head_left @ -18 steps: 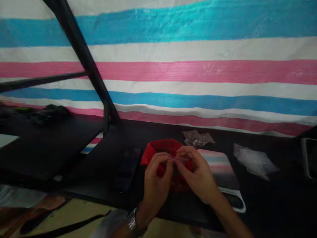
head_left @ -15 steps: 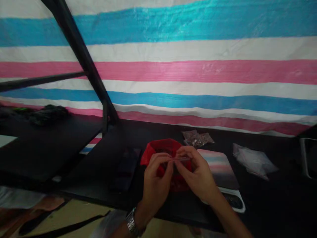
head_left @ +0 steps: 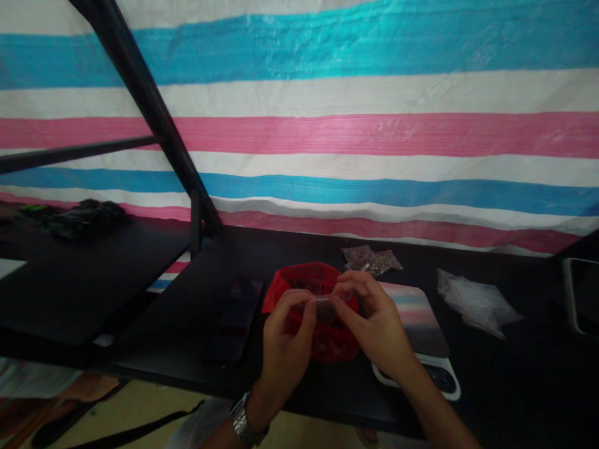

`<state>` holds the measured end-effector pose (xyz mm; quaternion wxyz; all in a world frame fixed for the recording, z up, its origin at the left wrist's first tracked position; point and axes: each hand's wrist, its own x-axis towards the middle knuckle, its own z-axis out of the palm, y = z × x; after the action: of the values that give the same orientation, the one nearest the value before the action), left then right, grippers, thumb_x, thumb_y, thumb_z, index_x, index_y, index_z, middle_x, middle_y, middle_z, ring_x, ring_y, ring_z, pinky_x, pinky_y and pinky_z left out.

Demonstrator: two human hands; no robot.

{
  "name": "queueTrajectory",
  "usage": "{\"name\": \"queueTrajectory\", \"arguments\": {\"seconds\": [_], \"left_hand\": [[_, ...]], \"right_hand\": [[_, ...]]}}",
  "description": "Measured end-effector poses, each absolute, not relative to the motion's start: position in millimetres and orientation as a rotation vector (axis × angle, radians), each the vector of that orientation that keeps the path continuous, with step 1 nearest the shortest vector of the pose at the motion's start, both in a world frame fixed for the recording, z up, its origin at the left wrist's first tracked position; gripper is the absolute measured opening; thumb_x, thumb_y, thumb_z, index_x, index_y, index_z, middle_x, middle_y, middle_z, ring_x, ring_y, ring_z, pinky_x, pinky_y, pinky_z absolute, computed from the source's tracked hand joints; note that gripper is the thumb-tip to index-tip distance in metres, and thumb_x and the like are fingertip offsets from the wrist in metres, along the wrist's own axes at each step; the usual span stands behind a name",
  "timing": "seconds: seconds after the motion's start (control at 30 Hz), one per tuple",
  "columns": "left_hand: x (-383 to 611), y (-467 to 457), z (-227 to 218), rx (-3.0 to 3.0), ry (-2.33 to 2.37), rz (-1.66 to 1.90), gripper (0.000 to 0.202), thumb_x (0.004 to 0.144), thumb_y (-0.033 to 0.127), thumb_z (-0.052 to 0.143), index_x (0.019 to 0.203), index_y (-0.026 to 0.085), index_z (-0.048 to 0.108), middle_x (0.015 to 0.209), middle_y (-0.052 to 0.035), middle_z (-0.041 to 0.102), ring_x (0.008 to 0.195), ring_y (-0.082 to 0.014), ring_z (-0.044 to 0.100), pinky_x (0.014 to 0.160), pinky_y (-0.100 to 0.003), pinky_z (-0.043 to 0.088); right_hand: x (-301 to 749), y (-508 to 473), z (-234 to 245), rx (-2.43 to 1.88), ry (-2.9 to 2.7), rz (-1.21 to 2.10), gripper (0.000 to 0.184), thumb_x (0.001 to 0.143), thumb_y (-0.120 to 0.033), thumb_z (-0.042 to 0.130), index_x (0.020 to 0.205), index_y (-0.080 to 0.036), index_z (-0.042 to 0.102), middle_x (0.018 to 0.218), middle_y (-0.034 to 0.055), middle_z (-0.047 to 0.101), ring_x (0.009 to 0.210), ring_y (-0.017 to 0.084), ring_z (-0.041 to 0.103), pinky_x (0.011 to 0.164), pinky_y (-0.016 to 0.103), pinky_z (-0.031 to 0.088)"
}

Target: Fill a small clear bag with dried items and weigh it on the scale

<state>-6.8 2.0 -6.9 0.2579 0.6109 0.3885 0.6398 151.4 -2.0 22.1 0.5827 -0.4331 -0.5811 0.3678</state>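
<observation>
Both my hands meet over a red plastic bag (head_left: 299, 280) that lies open on the black table (head_left: 515, 374). My left hand (head_left: 285, 346) and my right hand (head_left: 374, 324) pinch a small clear plastic packet (head_left: 324, 304) between thumbs and fingertips, one at each end. Something dark shows in the packet; I cannot make it out. A metal watch (head_left: 243, 424) sits on my left wrist.
A small scale with a shiny platform (head_left: 416, 318) stands right of the red bag. Filled clear packets (head_left: 369, 259) lie behind it, a heap of empty clear bags (head_left: 477, 302) further right. A dark phone (head_left: 236, 318) lies left. A black frame post (head_left: 154, 118) slants upward.
My hands have drawn slightly closer together and lower over the red bag, still pinching the small packet. The view has shifted a little; nothing else moved.
</observation>
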Motion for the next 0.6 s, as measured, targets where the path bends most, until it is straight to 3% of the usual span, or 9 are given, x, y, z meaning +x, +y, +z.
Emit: {"name": "queueTrajectory", "arguments": {"seconds": [0.23, 0.4, 0.6], "left_hand": [[-4.4, 0.6, -5.6, 1.637, 1.026, 1.706, 0.008, 0.097, 0.017, 0.068, 0.093, 0.023, 0.072, 0.091, 0.0014, 0.076, 0.083, -0.013, 0.074, 0.077, -0.021, 0.06], [-4.4, 3.3, -4.5, 1.56, 0.929, 1.707, 0.012, 0.097, 0.015, 0.066, 0.092, 0.024, 0.072, 0.093, 0.0013, 0.077, 0.088, -0.0134, 0.075, 0.081, -0.022, 0.061], [-1.0, 0.6, -5.5, 1.562, 0.924, 1.641, 0.01, 0.101, 0.018, 0.065, 0.095, 0.024, 0.071, 0.093, 0.0007, 0.076, 0.087, -0.013, 0.074, 0.081, -0.021, 0.06]], "right_hand": [[148.5, -7.2, 26.6, -1.084, -1.468, 0.799, 0.019, 0.096, -0.018, 0.064, 0.112, -0.028, 0.066, 0.098, -0.0018, 0.07, 0.094, 0.016, 0.066, 0.092, 0.031, 0.051], [146.9, -8.5, 28.3, -1.099, -1.505, 0.757, 0.021, 0.094, -0.02, 0.068, 0.113, -0.029, 0.065, 0.098, -0.0017, 0.071, 0.098, 0.018, 0.067, 0.106, 0.036, 0.047], [144.3, -9.9, 27.3, -1.046, -1.48, 0.762, 0.02, 0.094, -0.016, 0.065, 0.11, -0.028, 0.065, 0.097, -0.0021, 0.071, 0.091, 0.015, 0.069, 0.088, 0.028, 0.054]]}}
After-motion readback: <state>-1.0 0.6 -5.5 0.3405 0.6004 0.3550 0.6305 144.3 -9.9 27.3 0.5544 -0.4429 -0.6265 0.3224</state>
